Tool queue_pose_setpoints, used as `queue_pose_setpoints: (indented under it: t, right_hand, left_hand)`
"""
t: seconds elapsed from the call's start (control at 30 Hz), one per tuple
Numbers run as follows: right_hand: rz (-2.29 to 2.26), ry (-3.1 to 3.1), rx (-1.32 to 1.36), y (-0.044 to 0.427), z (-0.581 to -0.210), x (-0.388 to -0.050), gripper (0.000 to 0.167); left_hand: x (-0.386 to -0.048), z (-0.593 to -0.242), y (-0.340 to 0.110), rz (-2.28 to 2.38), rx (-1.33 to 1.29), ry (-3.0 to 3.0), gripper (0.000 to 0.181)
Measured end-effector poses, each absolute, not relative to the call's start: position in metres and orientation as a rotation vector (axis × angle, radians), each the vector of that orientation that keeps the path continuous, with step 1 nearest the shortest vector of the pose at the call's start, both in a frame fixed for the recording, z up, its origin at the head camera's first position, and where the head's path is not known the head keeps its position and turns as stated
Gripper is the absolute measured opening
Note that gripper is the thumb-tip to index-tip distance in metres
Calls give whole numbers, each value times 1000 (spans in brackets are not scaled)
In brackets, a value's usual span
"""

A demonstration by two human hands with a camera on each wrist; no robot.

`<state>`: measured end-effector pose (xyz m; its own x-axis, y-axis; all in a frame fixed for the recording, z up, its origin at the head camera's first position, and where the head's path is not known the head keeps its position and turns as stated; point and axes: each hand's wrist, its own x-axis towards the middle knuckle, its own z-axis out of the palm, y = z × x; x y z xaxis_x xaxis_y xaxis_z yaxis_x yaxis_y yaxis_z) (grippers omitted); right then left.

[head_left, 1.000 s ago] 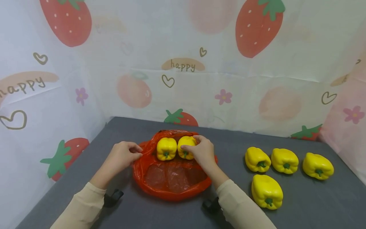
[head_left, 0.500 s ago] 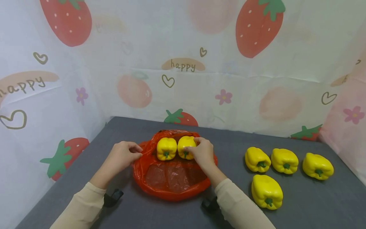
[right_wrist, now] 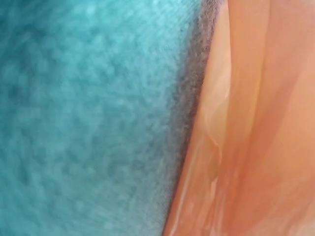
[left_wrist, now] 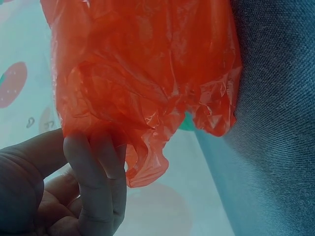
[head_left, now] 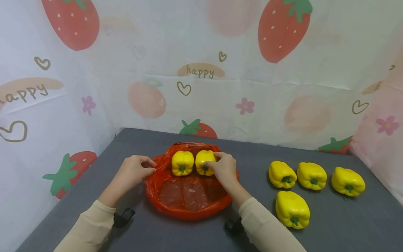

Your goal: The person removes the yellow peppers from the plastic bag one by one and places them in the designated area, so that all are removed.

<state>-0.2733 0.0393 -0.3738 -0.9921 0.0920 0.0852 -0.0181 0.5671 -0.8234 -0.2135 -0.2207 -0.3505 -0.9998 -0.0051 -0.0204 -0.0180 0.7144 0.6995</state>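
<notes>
A red plastic bag [head_left: 189, 214] lies with its mouth wide at the middle of the table. Two yellow bell peppers sit side by side in it, a left pepper [head_left: 182, 161] and a right pepper [head_left: 203, 157]. My left hand [head_left: 133, 171] pinches the bag's left rim. In the left wrist view, curled fingers [left_wrist: 93, 187] hold the crumpled red film. With thumb and fingers, my right hand [head_left: 225, 171] grips the right pepper by its right side. The right wrist view shows blurred bag film [right_wrist: 261, 123] beside the cloth; hand and pepper are out of that view.
On the right of the dark grey table [head_left: 252, 154] stand several more yellow bell peppers, among them a nearer one [head_left: 292, 210]. Black straps, a left strap [head_left: 124, 217] and a right strap [head_left: 233, 225], show by the wrists. A strawberry-print curtain [head_left: 201, 105] hangs behind.
My right thumb has slid slightly to the right across the pepper. The left hand, the bag and the peppers keep their places; the head view has shifted very little.
</notes>
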Motion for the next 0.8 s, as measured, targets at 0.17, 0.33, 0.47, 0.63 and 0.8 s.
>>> queue_pose_setpoints:
  t: [0.17, 0.33, 0.47, 0.63, 0.8]
  right_hand:
    - [1398, -2688, -44, 41, -375, -272, 56]
    - [1411, -2671, -30, 42, -376, -271, 54]
    - [1428, -2655, -26, 43, -375, -269, 55]
    - [1465, -2640, -26, 47, -371, -264, 53]
    - [1485, -2632, -17, 54, -366, -261, 52]
  left_hand:
    - [-214, -350, -220, 1175, -19, 2893, 20]
    - [-214, -350, -220, 1165, -22, 2894, 20]
    - [-214, -350, -220, 1167, -25, 2892, 20]
    - [-214, -351, -220, 1164, -35, 2896, 20]
    - [-214, -351, -220, 1159, -38, 2897, 20]
